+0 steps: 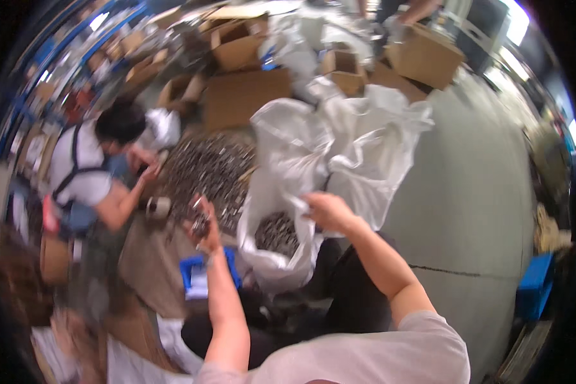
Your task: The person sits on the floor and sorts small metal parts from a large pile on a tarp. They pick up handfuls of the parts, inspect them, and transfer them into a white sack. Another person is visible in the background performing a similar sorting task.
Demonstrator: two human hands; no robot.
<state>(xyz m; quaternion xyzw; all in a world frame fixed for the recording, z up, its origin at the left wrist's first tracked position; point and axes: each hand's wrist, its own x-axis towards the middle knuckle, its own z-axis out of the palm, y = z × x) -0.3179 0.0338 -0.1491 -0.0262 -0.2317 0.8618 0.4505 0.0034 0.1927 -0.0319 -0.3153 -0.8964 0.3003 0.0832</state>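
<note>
My left hand (208, 235) is curled around several small metal parts (200, 224), over the near edge of a wide heap of similar dark and shiny metal pieces (205, 169). Between my hands stands a white woven sack (272, 269), its mouth spread apart, with a mass of small grey metal parts (277, 233) inside. At that sack's right rim my right hand (329, 212) is closed, pinching the white material. The exact shape of the pieces is blurred.
More white sacks (374, 160) stand just beyond. Cardboard boxes (425, 56) sit at the back. On the left a co-worker (86, 160) bends over the heap's edge. A blue tray (192, 275) lies near my left forearm; grey floor (461, 192) stretches to the right, with a blue bin (535, 285).
</note>
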